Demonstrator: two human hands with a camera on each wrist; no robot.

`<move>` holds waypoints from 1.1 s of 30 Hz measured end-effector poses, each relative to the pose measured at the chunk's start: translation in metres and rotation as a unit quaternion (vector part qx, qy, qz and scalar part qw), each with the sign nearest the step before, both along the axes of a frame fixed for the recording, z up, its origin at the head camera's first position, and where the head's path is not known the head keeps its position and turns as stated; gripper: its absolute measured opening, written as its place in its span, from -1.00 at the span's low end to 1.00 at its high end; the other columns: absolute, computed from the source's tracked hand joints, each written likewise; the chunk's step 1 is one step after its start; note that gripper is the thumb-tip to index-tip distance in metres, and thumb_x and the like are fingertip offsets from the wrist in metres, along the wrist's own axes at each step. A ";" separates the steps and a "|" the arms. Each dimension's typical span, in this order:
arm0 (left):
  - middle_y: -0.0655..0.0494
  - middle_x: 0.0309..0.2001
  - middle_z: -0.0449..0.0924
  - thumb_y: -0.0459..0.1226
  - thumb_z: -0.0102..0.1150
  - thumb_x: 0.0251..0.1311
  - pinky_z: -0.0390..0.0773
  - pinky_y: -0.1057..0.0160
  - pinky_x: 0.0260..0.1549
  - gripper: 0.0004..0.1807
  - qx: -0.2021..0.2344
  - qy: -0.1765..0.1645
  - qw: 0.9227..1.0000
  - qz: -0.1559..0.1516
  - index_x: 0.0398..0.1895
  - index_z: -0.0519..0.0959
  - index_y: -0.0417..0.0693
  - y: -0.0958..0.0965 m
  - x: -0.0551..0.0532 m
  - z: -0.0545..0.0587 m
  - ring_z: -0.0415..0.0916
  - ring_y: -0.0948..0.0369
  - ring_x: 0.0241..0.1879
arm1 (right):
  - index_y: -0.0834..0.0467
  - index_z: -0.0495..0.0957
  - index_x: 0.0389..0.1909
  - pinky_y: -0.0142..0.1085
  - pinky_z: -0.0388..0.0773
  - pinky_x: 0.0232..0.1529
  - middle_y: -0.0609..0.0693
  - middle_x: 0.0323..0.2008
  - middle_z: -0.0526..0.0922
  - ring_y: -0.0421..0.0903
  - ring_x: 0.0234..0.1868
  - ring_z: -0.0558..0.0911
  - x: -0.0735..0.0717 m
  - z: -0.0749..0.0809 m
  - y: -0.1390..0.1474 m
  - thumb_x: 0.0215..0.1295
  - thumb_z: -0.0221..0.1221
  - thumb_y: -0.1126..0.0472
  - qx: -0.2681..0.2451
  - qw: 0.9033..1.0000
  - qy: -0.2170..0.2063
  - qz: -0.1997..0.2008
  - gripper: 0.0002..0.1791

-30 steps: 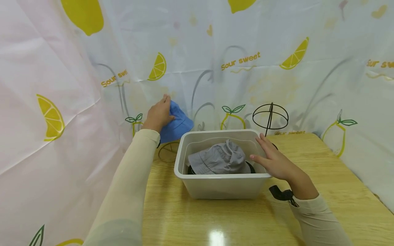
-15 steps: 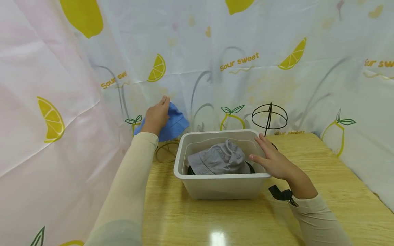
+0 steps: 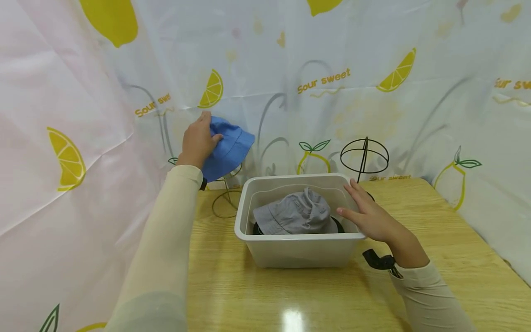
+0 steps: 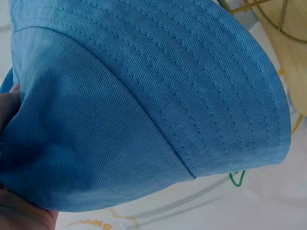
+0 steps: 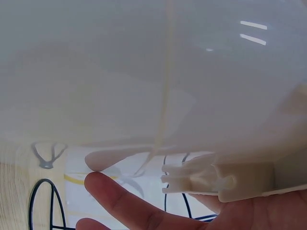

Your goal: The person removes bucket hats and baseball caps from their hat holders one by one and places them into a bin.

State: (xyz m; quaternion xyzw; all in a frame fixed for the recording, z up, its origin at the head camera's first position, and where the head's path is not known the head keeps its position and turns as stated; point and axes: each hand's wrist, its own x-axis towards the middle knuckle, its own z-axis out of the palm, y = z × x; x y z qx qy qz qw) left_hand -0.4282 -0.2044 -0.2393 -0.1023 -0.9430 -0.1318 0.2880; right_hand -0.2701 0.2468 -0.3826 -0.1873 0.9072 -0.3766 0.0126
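Note:
My left hand (image 3: 199, 140) pinches a blue bucket hat (image 3: 230, 145) by its crown, thumb on the near side. The hat hangs tilted; its stitched brim (image 4: 206, 81) fills much of the left wrist view. Behind and below it stands a brass-coloured wire hat stand (image 3: 226, 203), partly hidden by the hat. Whether the two touch I cannot tell. My right hand (image 3: 373, 216) rests at the right rim of a light grey plastic bin (image 3: 303, 251), fingers straight against the outer wall. In the bin a grey bucket hat (image 3: 294, 214) lies over something black.
A black wire hat stand (image 3: 365, 157) rises behind the bin's right corner, beyond my right hand. All stands on a wooden table (image 3: 435, 249). A lemon-print cloth (image 3: 265, 60) hangs close behind and along the left side.
My left hand first shifted slightly left with the blue hat, then raised it, so that more of the brass-coloured stand shows. My right hand and the bin have stayed put.

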 end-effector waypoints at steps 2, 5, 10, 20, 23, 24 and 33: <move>-0.23 0.54 0.27 -0.22 0.42 0.30 0.46 -0.24 0.28 -0.15 0.002 0.003 1.000 -0.004 0.53 0.21 -0.31 0.000 0.003 0.005 0.45 -0.32 0.32 | 0.10 -0.22 0.70 0.50 -0.20 0.44 0.03 0.69 -0.45 0.31 0.66 -0.33 0.000 0.000 0.000 0.59 0.02 -0.20 -0.001 1.000 0.000 0.000 -0.06; -0.22 0.55 0.25 -0.22 0.41 0.31 0.42 -0.22 0.33 -0.14 -0.001 0.001 1.000 -0.007 0.56 0.19 -0.29 0.002 0.005 0.010 0.41 -0.30 0.37 | 0.12 -0.22 0.70 0.50 -0.21 0.44 0.03 0.69 -0.46 0.30 0.66 -0.34 0.001 0.001 0.000 0.59 0.03 -0.20 -0.004 1.000 -0.001 0.002 -0.06; -0.18 0.58 0.21 -0.21 0.39 0.34 0.38 -0.19 0.37 -0.11 -0.012 0.000 1.000 -0.018 0.61 0.15 -0.25 0.003 0.007 0.016 0.37 -0.26 0.42 | 0.13 -0.21 0.70 0.50 -0.21 0.44 0.03 0.68 -0.46 0.30 0.66 -0.35 0.001 0.001 -0.001 0.59 0.03 -0.19 -0.005 1.000 -0.002 0.002 -0.06; -0.13 0.64 0.02 -0.16 0.32 0.40 0.18 -0.11 0.52 -0.07 -0.025 -0.024 0.999 -0.036 0.67 0.03 -0.18 0.012 0.011 0.029 0.12 -0.16 0.57 | 0.14 -0.20 0.70 0.50 -0.19 0.44 0.04 0.69 -0.44 0.31 0.66 -0.33 0.001 0.000 0.000 0.59 0.03 -0.19 -0.007 1.000 0.002 0.001 -0.06; -0.11 0.65 -0.01 -0.16 0.31 0.41 0.17 -0.11 0.53 -0.06 -0.022 -0.032 0.998 -0.045 0.68 -0.01 -0.15 0.015 0.014 0.033 0.08 -0.15 0.59 | 0.14 -0.20 0.70 0.50 -0.19 0.44 0.04 0.69 -0.44 0.31 0.66 -0.33 0.001 0.000 0.000 0.59 0.03 -0.19 -0.007 1.000 0.002 0.001 -0.06; -0.10 0.65 -0.02 -0.16 0.31 0.41 0.16 -0.11 0.53 -0.06 -0.021 -0.033 0.998 -0.049 0.68 -0.01 -0.15 0.016 0.015 0.034 0.08 -0.15 0.59 | 0.13 -0.20 0.70 0.50 -0.19 0.44 0.03 0.69 -0.44 0.31 0.66 -0.33 0.000 -0.001 0.000 0.59 0.03 -0.19 -0.007 1.000 0.002 0.001 -0.06; -0.02 0.67 -0.06 -0.12 0.29 0.42 0.10 -0.03 0.57 -0.06 -0.029 -0.027 0.997 -0.067 0.68 -0.02 -0.12 0.031 0.024 0.045 0.02 -0.06 0.62 | 0.12 -0.20 0.70 0.50 -0.19 0.43 0.02 0.69 -0.45 0.31 0.66 -0.33 0.000 -0.001 0.001 0.59 0.02 -0.21 -0.006 1.000 -0.001 0.000 -0.06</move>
